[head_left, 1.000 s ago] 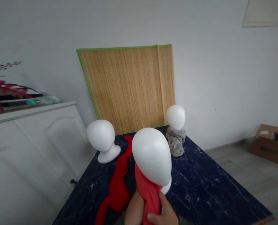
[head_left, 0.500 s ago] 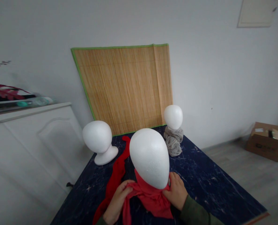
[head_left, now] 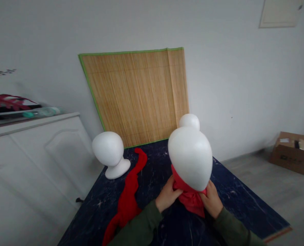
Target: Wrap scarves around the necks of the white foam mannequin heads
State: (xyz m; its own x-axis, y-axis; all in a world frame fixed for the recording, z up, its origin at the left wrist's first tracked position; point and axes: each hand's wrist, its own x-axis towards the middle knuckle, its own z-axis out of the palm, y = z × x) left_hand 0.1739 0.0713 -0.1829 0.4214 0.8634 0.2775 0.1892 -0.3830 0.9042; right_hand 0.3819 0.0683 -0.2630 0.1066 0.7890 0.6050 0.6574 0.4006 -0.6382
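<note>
A white foam mannequin head [head_left: 190,157] with a red scarf [head_left: 189,196] wrapped round its neck is lifted over the dark marbled table [head_left: 233,205], right of centre. My left hand [head_left: 167,196] grips the scarf and neck from the left. My right hand [head_left: 213,201] grips them from the right. A second red scarf [head_left: 127,198] lies stretched along the table to the left. Another bare foam head [head_left: 109,152] stands at the back left. A third foam head [head_left: 189,120] shows behind the held one, mostly hidden.
A bamboo mat with green edging [head_left: 136,95] leans against the wall behind the table. A white cabinet [head_left: 34,164] stands at the left with red foliage [head_left: 5,100] on top. A cardboard box [head_left: 292,152] sits on the floor at the right.
The foam head with the red scarf has moved right and up, now covering the far head and its grey scarf. Both hands moved right with it and closed round its neck.
</note>
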